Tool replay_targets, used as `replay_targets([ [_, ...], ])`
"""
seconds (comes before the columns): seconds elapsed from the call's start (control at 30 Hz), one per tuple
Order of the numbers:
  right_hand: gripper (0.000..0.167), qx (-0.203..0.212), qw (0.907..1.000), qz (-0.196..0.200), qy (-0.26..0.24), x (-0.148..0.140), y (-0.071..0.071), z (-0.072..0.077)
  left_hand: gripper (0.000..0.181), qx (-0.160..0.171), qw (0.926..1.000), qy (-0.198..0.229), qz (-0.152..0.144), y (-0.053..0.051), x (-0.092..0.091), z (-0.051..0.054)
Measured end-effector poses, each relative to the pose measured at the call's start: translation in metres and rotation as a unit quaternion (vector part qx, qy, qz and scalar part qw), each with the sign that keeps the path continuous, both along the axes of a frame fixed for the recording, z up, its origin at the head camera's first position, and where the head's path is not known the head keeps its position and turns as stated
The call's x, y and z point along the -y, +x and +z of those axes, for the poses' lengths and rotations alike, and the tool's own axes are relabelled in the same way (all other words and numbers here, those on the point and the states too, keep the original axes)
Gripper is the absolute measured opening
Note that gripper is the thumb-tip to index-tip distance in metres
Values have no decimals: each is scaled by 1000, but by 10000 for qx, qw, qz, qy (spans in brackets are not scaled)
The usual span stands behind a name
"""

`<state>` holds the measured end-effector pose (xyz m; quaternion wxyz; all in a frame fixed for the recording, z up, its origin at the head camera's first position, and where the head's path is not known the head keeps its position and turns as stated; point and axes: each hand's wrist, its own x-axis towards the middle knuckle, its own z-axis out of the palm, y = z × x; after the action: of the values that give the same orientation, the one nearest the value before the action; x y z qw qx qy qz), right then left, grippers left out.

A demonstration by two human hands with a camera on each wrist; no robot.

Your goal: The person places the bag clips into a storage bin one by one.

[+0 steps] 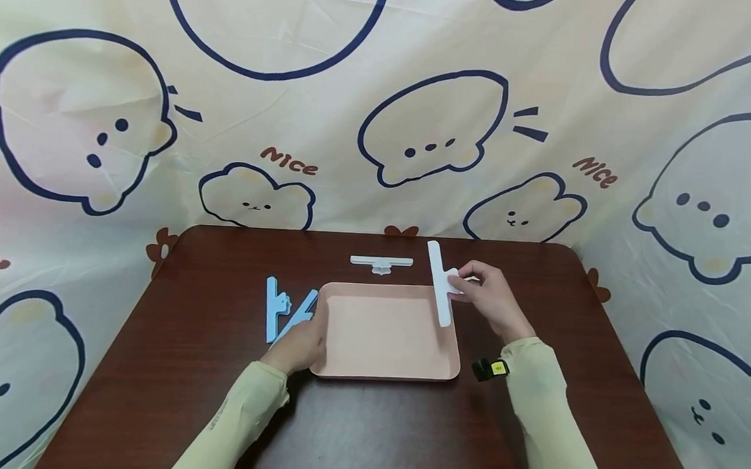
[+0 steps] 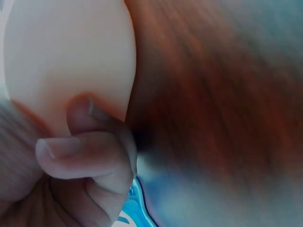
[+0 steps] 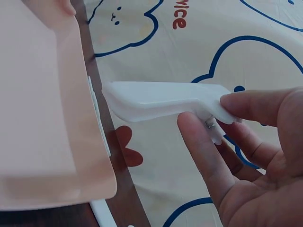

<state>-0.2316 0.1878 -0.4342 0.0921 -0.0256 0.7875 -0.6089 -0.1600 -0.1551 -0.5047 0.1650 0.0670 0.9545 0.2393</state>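
My left hand (image 1: 298, 342) grips the left wall of a shallow pink tray (image 1: 386, 334); in the left wrist view its curled fingers (image 2: 75, 151) are at the tray's rim. A white bag clip (image 1: 439, 287) is pinched between the thumb and fingers of my right hand (image 1: 490, 297), above the tray's right edge. The right wrist view shows this clip (image 3: 156, 99) in the air, its metal spring facing the palm. Two blue bag clips, one upright (image 1: 272, 310) and one slanted (image 1: 300, 314), lie left of the tray, the slanted one partly behind my left hand.
A pale bag clip (image 1: 381, 262) lies behind the tray near the far edge of the dark wooden table (image 1: 365, 432). Another white strip (image 3: 102, 213) shows beside the tray in the right wrist view. A cartoon-printed cloth (image 1: 330, 119) surrounds the table.
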Motion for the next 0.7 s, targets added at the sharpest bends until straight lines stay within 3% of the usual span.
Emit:
replay_targets([
  [0.07,18,19,10000,-43,-17,2,-1,0,90,-316,9993,172,-76,-3,6,-17],
  [0.1,18,41,10000,-69,-15,4,-1,0,89,-355,9990,255,-80,-3,5,-13],
  [0.17,19,109,9999,-108,-47,7,-1,-1,89,-411,9986,320,-128,-5,6,-17],
  [0.33,17,262,9994,-221,-77,16,0,-2,90,-174,9995,257,-10,-9,3,-15],
  [0.57,15,430,9976,-392,-382,29,2,-8,92,-96,9995,290,34,-11,1,-14],
  [0.7,17,507,9973,-460,-255,38,4,-11,94,-23,9995,313,65,-12,0,-16],
])
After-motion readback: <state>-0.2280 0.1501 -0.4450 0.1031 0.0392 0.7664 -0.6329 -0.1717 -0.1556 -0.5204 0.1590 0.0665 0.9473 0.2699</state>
